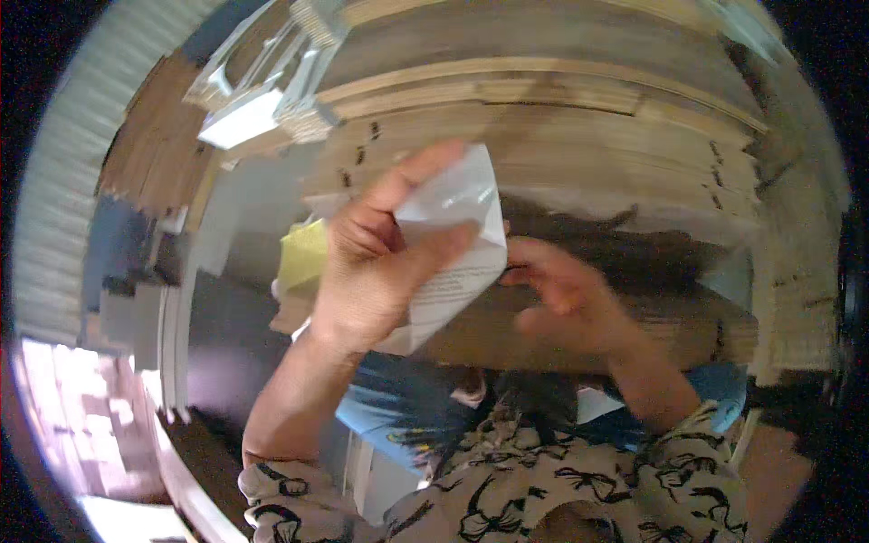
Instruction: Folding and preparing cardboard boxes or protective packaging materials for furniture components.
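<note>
My left hand (pixel 362 262) is closed on a white folded paper (pixel 453 276) with lines of small print, its thumb lying across the front and its fingers on the far side. A crease runs over the paper, and its upper part looks glossy. To the right of the paper is my right hand (pixel 575 294), blurred by motion. Its fingers point toward the paper's right edge, with the thumb apart from them. Whether the fingertips touch that edge cannot be made out.
Stacks of flat brown cardboard (pixel 543 154) fill the area ahead, with more cardboard (pixel 163 136) at the far left. A yellow item (pixel 303 256) shows behind my left hand. White layered pieces (pixel 249 113) lie at the upper left. Blue material (pixel 389 403) is below my hands.
</note>
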The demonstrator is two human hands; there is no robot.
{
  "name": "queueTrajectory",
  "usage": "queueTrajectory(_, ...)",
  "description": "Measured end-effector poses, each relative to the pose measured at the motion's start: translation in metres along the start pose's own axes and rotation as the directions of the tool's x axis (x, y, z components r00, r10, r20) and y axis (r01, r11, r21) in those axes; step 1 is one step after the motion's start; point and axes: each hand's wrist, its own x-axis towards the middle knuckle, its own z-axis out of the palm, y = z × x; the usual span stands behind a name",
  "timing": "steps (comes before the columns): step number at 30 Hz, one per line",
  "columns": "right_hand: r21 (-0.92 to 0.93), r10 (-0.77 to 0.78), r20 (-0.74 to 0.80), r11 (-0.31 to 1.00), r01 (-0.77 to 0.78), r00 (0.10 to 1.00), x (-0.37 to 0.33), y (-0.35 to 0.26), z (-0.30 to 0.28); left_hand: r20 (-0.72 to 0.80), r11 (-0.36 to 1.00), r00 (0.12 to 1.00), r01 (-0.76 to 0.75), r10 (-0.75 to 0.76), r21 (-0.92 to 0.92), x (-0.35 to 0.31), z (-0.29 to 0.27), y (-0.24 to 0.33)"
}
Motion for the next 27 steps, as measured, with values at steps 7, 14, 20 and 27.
queueTrajectory(7, 0.351, 0.164, -0.052, 0.927, -0.135, 0.985, -0.010, 0.022, 0.013, -0.023, 0.995, 0.999, 0.024, -0.027, -0.102, 0.028, 0.017, -0.029)
queueTrajectory(14, 0.016, 0.241, -0.211, 0.970, -0.244, 0.947, -0.025, 0.019, -0.009, 0.040, 0.943, 0.979, 0.203, -0.199, -0.265, 0.000, 0.006, -0.053)
queueTrajectory(20, -0.278, 0.069, -0.244, 0.951, -0.138, 0.967, -0.033, 0.024, -0.021, 0.054, 0.960, 0.960, 0.269, -0.273, 0.080, 0.001, 0.027, -0.069)
queueTrajectory(27, -0.799, -0.540, -0.177, 0.567, 0.201, 0.823, -0.014, 0.018, -0.049, 0.076, 0.914, 0.972, 0.180, -0.221, 0.363, 0.000, 0.048, -0.073)
